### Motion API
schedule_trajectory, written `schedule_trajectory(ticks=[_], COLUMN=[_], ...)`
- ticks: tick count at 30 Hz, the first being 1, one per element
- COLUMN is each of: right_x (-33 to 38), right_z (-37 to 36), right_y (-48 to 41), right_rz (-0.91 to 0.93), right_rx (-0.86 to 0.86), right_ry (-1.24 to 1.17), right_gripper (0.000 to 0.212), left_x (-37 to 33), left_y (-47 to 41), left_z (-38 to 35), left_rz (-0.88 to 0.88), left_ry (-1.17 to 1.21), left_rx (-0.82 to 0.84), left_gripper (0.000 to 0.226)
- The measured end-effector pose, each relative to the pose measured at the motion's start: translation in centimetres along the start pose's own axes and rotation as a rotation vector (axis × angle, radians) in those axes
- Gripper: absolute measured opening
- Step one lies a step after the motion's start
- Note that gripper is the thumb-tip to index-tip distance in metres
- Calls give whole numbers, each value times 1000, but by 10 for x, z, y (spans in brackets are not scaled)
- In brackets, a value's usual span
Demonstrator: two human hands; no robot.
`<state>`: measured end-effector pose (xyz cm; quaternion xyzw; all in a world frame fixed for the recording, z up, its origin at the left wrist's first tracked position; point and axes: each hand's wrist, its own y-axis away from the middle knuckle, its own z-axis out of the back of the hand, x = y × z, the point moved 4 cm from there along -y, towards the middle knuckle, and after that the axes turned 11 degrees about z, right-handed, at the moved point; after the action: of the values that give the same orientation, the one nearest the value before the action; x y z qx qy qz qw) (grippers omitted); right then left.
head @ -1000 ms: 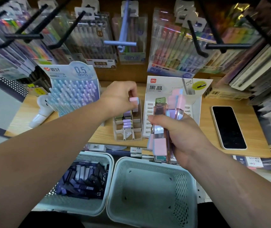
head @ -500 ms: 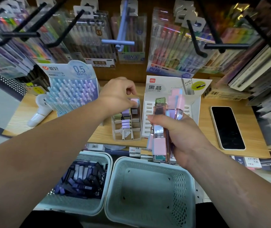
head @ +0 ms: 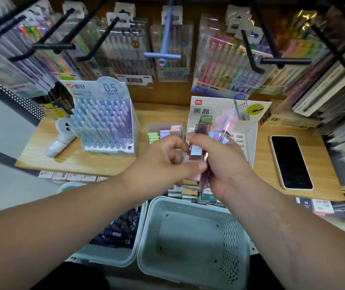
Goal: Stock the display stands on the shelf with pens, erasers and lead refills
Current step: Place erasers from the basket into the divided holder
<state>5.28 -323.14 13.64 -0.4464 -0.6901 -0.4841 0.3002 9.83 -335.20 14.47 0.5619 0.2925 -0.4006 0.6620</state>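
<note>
My right hand [head: 223, 164] grips an upright bundle of pastel erasers [head: 198, 151] above the shelf's front edge. My left hand [head: 161, 162] is at the bundle's left side, thumb and curled fingers pinching a pink eraser [head: 195, 176] at its lower end. Behind my hands sits the small cardboard eraser tray [head: 152, 127] with green, purple and pink erasers in it. To the left stands the 0.5 mm pen display stand [head: 104, 122], full of blue and purple pens. The white lead refill display [head: 249, 132] stands behind my right hand.
A phone [head: 290, 162] lies on the wooden shelf [head: 104, 164] to the right. Below the shelf are an empty pale basket [head: 194, 237] and a basket holding dark lead refill cases [head: 121, 231]. A white gadget [head: 60, 139] lies far left. Pen packs hang on black hooks above.
My left hand left the pink eraser in the tray and came back toward me to the bundle, where it now pinches another pink eraser. My right hand stayed roughly in place.
</note>
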Motion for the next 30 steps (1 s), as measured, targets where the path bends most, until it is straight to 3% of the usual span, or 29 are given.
schedule_trajectory(ticks=[6, 10, 13, 20, 27, 30], right_x=[-8, -8, -9, -6, -11, -8], right_z=[-12, -16, -17, -13, -12, -7], right_y=[10, 13, 14, 6, -3, -5], right_rz=[-4, -14, -42, -4, 0, 23], right_rx=[51, 155, 204, 159, 162, 132], right_ry=[37, 38, 7, -5, 6, 27], right_gripper=[42, 51, 55, 22, 36, 31], left_x=[8, 14, 17, 11, 12, 12], left_y=[27, 37, 38, 23, 14, 9], left_z=[6, 19, 22, 41, 43, 47], left_rz=[99, 147, 184, 158, 144, 151], left_ry=[222, 382, 492, 388, 434, 517], left_rx=[-35, 41, 96, 107, 58, 46], left_gripper=[31, 16, 19, 10, 24, 25])
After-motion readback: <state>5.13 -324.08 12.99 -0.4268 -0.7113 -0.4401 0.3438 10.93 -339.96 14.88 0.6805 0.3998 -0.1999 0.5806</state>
